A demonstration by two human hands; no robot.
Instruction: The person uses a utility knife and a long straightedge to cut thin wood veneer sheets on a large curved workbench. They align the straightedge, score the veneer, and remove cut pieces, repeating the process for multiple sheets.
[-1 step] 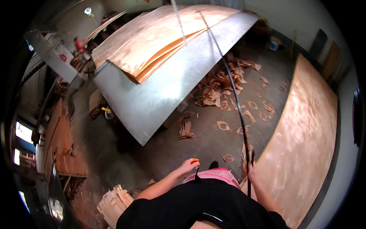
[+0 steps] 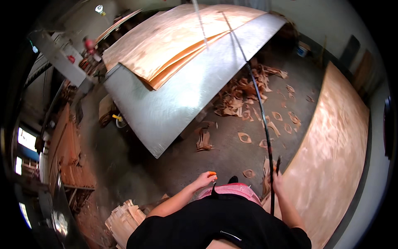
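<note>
My left hand point(image 2: 204, 179) hovers in front of my waist with its fingers curled. Something bright orange point(image 2: 212, 173) shows at its fingertips; whether it is held or worn I cannot make out. My right hand point(image 2: 277, 183) is closed low on the right around a narrow dark tool point(image 2: 278, 163) that points upward, with a speck of orange beside it. A long thin black pole point(image 2: 262, 110) slants from over the table down past this hand; whether the fingers touch it is unclear. Beneath my right forearm lies a large pale wood veneer sheet point(image 2: 331, 153).
Ahead stands a metal-topped table point(image 2: 182, 97) with stacked veneer sheets point(image 2: 166, 45) and a sharp near corner. Veneer scraps point(image 2: 236, 103) and eye-shaped cut-outs point(image 2: 244, 137) litter the floor. A bundle of wood strips point(image 2: 126, 220) lies at my left; a bucket point(image 2: 302, 50) stands by the wall.
The view has shifted slightly, so the table and floor appear a little farther right. My right hand has turned a bit, and the dark tool now shows more clearly. My left hand stays put.
</note>
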